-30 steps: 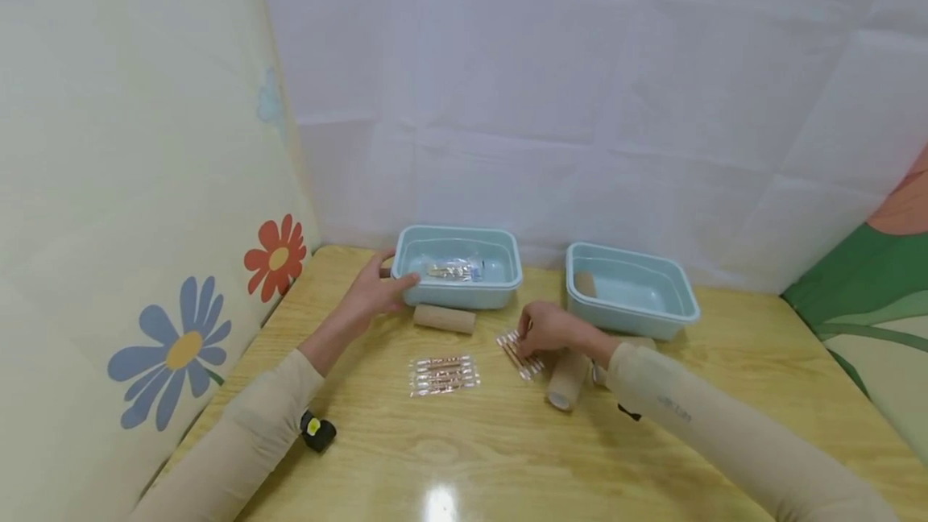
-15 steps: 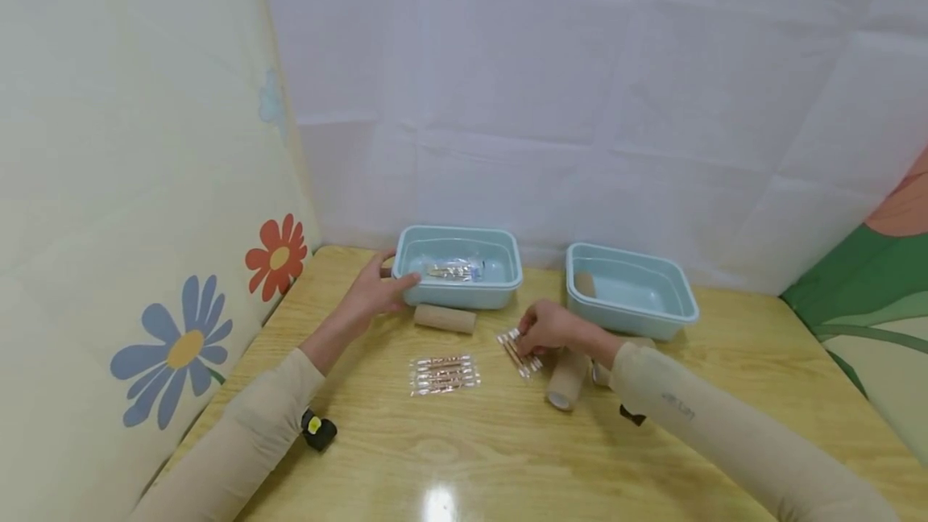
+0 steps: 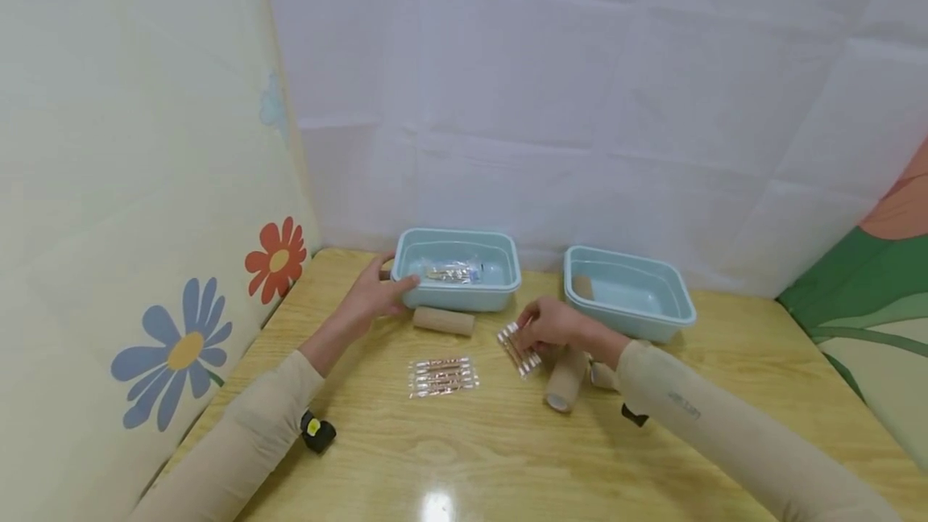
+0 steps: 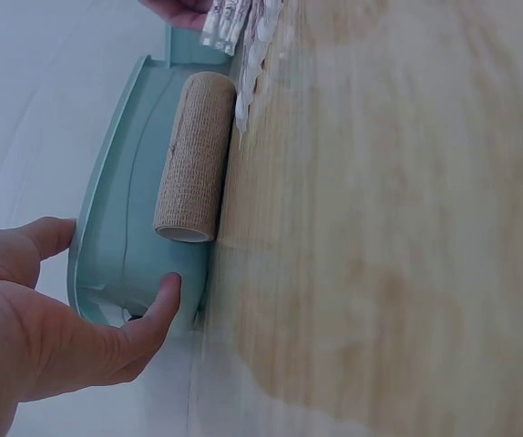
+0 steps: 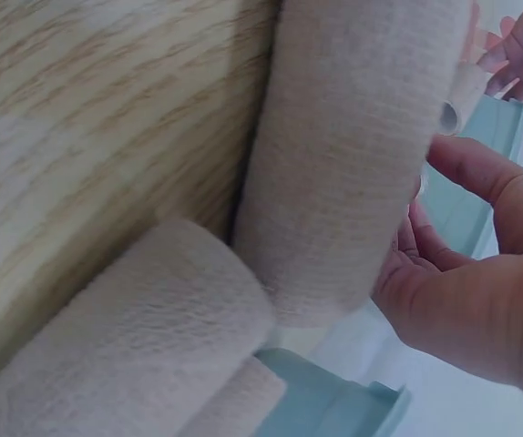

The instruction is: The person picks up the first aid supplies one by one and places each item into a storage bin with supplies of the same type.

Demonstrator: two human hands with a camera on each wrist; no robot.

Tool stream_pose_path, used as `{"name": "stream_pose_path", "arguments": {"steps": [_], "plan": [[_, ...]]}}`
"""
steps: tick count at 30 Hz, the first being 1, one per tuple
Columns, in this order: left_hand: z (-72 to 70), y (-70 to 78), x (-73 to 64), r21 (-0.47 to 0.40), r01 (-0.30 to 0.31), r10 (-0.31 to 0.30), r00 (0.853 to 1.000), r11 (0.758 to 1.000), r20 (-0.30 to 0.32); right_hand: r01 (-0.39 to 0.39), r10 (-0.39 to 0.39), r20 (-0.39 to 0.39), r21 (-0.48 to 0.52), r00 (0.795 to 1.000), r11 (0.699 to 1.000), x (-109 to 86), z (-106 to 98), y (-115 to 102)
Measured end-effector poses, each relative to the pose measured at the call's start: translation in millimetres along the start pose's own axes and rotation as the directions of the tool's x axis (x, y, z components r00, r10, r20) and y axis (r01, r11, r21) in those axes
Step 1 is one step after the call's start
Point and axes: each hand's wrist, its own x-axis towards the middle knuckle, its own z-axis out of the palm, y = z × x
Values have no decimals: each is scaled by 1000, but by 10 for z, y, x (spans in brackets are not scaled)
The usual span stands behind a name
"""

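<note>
My left hand (image 3: 370,295) holds the left end of a light blue plastic bin (image 3: 471,298), thumb at the front rim, as the left wrist view also shows. Inside lie clear-wrapped items (image 3: 453,273), too small to identify. My right hand (image 3: 553,325) pinches a clear packet of cotton swabs (image 3: 514,355), tilted just over the table; its fingertips are partly hidden. Another packet of cotton swabs (image 3: 442,377) lies flat to the left. Beside the right hand is a tan bandage roll (image 3: 566,383), large in the right wrist view.
A tan roll (image 3: 444,321) lies before the left bin. Another roll (image 3: 603,375) is partly behind the right sleeve. The second blue bin (image 3: 631,321) stands at the right with a roll (image 3: 582,288) inside. A white sheet (image 3: 464,103) backs the table (image 3: 406,457).
The packet of cotton swabs under my right hand has tipped up slightly. The left hand keeps its place on the bin. The head view has shifted a little.
</note>
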Motion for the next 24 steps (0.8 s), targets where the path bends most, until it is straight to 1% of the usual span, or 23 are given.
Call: {"name": "stream_pose_path", "arguments": {"steps": [4,7,9,13,15,20,24], "plan": [[-25,9,19,-9,-3,3,1000,1000,-4,13,-14,-18,-16,1000,1000,-10,-43,-99],[-42,7,31,-23,-5,5,1000,1000,4,9,-9,-21,-12,1000,1000,-17,-65,-167],[-40,-9,45,-29,-1,1,1000,1000,10,-1,0,-15,-11,1000,1000,-29,-72,-199],[-6,-41,52,-27,2,-2,1000,1000,11,6,-6,-4,-16,1000,1000,-53,-98,-251],[-4,-62,45,-22,0,1,1000,1000,7,27,-27,7,-44,1000,999,-46,-122,-291],[-6,-58,27,-21,-4,4,1000,1000,2,65,-62,31,-125,998,990,-15,-242,-411],[-9,-40,33,-31,-4,4,1000,999,6,65,-61,38,-130,997,989,2,-330,-532]]}}
